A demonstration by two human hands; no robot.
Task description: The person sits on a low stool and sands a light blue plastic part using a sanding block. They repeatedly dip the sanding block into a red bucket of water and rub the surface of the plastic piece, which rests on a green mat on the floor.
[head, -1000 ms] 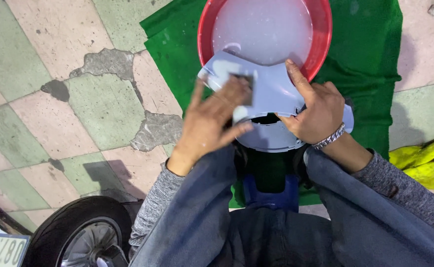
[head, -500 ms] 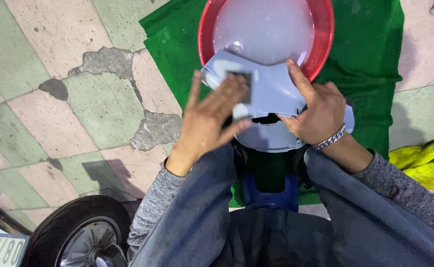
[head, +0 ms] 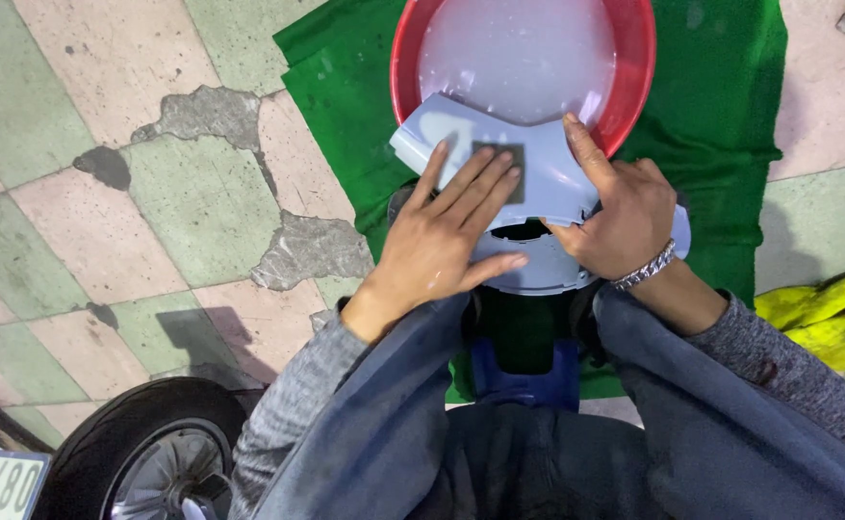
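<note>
Grey-blue panel rests across the red basin's 6 o'clock rim, right hand clamping it, left hand fingers together flattening a dark sanding square.

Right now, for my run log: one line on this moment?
left hand: flat on dark sanding pad | right hand: steadying grey panel | red basin: milky water

- A red basin is holding milky white water.
- A pale grey-blue panel is carrying a dark grey square.
- A green mat is covering pink-and-green checkered tiles.
- Yellow cloth is showing.
</note>
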